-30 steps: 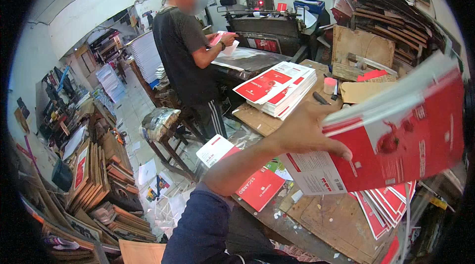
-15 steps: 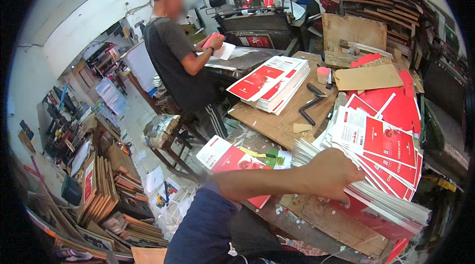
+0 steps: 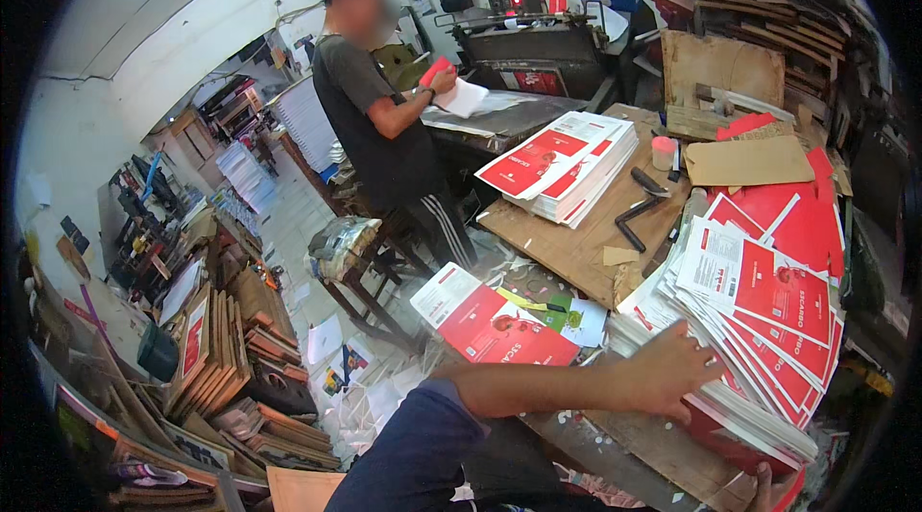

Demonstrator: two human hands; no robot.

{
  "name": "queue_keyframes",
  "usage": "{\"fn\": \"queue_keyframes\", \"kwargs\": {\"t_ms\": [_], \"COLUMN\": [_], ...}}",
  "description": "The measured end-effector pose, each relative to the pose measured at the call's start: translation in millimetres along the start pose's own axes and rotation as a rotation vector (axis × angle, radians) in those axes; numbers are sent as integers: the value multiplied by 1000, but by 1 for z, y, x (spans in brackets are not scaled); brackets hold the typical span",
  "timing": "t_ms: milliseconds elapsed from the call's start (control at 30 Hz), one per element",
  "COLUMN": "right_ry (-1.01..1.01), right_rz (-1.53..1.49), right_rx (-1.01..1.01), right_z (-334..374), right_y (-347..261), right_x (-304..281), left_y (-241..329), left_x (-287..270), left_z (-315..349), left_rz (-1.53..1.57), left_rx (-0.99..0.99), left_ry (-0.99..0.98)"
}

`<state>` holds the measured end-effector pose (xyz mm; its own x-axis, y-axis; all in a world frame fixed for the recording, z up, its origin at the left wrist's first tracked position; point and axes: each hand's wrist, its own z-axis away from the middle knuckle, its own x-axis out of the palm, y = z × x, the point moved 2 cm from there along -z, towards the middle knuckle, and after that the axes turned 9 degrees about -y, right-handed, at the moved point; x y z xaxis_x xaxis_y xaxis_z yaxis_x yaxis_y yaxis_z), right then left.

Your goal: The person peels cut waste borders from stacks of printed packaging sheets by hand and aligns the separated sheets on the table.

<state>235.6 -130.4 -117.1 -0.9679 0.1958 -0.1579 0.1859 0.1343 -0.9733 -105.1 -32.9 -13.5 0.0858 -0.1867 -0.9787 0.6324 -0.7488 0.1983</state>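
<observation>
Fingers, L hand [image 3: 663, 373]: gripping paper sheaf [image 3: 754, 424] | R hand [image 3: 764, 490]: at sheaf end, grip unclear | Adj.: keep edges flush

Left fingers [image 3: 708, 365] around a stack of red-and-white sheets [image 3: 759, 423], right fingers [image 3: 765, 479] at its end

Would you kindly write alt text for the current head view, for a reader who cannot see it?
A person's left hand grips a thick stack of red-and-white printed paper sheets at a cluttered brown wooden worktable, the right hand at its near end. Beyond, a co-worker in a dark T-shirt holds papers.
</observation>
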Motion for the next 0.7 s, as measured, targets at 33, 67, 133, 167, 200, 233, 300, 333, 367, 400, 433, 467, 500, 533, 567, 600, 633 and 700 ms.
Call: {"fn": "queue_keyframes", "kwargs": {"t_ms": [33, 67, 133, 167, 200, 233, 300, 333, 367, 400, 433, 467, 500, 533, 567, 600, 633, 700], "right_ry": [-2, 0, 34, 43, 21, -13, 2, 57, 116, 139, 53, 14, -3, 21, 46, 11, 37, 0], "right_rz": [25, 29, 32, 38, 51, 56, 93, 118, 146, 161, 6, -130, -253, -195, -126, -42, -52, -16], "right_rx": [-7, 1, 17, 21, 17, 9, 14, 33, 54, 67, 62, 72, 84, 58, 33, 48, 54, 30], "right_z": [1, 2, 2, 2, 4, 5, 9, 9, 11, 16, 2, 3, 10, 15, 12, 9, 9, 4], "right_y": [-1, 7, 31, 41, 50, 47, 41, 44, 47, 52, 65, 76, 81, 59, 26, 10, 18, 20], "right_x": [-3, -6, -17, -24, -31, -29, -31, -36, -42, -45, -32, -27, -28, -17, 3, 8, 6, 5], "left_y": [-3, -7, -23, -34, -44, -54, -73, -82, -90, -99, -96, -88, -78, -67, -78, -81, -85, -97], "left_x": [-2, -4, -8, -9, -8, -9, 8, 23, 42, 65, 79, 95, 111, 92, 104, 107, 100, 103], "left_z": [9, 18, 42, 54, 63, 74, 82, 86, 89, 79, 84, 76, 64, 57, 54, 53, 54, 66], "left_rz": [-47, -95, -50, -9, 2, 131, 269, 605, 945, 984, 990, 1153, 1330, 1431, 1465, 1479, 1312, 1385], "left_rx": [-53, -105, -188, -280, -260, -330, -401, -348, -282, -252, -281, -292, -289, -322, -338, -316, -475, -525], "left_ry": [57, 113, 159, 205, 198, 272, 342, 503, 659, 561, 576, 575, 555, 522, 460, 470, 401, 411]}}
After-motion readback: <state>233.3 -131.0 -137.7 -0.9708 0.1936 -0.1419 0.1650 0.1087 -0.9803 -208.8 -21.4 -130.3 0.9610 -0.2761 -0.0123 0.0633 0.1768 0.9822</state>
